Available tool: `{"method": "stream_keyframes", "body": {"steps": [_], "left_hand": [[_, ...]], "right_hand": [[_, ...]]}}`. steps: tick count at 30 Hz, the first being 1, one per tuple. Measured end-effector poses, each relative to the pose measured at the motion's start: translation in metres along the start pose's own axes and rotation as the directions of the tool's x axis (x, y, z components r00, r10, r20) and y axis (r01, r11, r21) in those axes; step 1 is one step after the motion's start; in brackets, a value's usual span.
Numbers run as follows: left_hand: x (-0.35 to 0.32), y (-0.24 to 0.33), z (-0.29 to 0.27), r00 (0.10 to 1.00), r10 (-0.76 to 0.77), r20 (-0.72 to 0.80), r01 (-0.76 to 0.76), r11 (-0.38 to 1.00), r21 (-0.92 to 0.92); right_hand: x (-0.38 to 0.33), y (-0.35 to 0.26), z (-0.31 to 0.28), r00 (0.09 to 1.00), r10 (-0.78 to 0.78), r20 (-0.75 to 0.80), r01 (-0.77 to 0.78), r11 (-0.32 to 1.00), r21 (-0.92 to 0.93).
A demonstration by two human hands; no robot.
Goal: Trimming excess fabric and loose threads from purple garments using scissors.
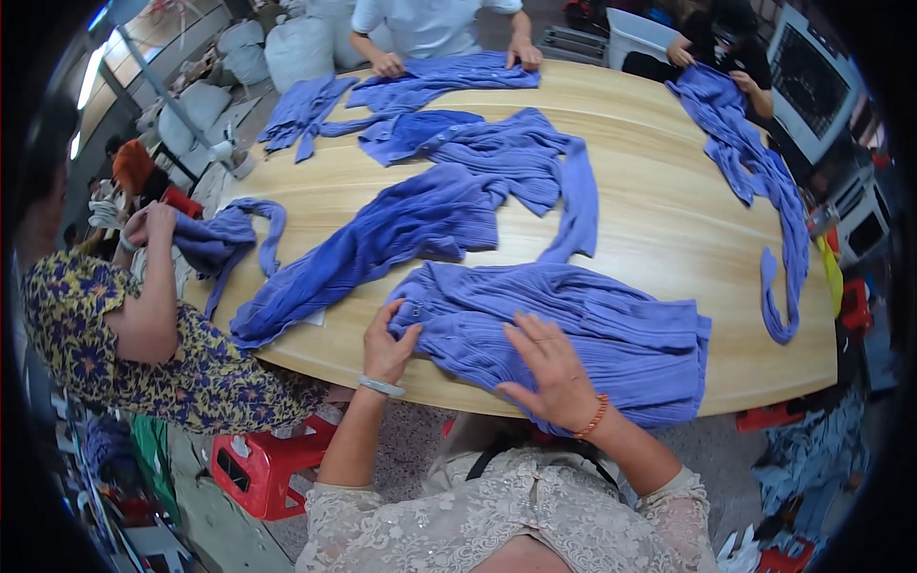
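A blue-purple ribbed knit cardigan [611,334] lies spread on the table right in front of me, with small buttons near its left end. My left hand [390,350] is at that left end, its thumb and fingers closed around the edge of the knit. Flat on the middle of the cardigan rests my right hand [554,372], palm down with fingers spread. Just beyond, another blue knit garment [382,234] stretches diagonally across the table, overlapping a further knit piece [516,158].
Three people sit around the wooden table [669,248], each handling blue knitwear: one at left, one across, one at far right. A long knit garment [745,153] trails along the right edge. A red stool [272,468] stands at lower left. White sacks [301,57] are piled behind.
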State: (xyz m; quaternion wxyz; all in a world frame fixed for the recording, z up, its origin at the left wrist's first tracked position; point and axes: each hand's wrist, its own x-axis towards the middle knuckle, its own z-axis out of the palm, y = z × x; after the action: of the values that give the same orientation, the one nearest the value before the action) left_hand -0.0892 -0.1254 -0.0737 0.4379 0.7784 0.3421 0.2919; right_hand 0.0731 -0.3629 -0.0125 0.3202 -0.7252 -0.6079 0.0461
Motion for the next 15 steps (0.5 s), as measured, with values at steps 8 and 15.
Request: {"method": "stream_keyframes", "body": {"steps": [8, 15], "left_hand": [[-0.009, 0.055, 0.010, 0.997, 0.044, 0.069, -0.015, 0.926, -0.377], [-0.013, 0.090, 0.029, 0.987, 0.160, 0.033, -0.134, 0.907, -0.399]], "right_hand": [[0.081, -0.024, 0.091, 0.979, 0.011, -0.201, 0.045, 0.962, 0.271], [0.087, -0.005, 0.090, 0.937, 0.349, -0.023, -0.194, 0.576, 0.794]]}}
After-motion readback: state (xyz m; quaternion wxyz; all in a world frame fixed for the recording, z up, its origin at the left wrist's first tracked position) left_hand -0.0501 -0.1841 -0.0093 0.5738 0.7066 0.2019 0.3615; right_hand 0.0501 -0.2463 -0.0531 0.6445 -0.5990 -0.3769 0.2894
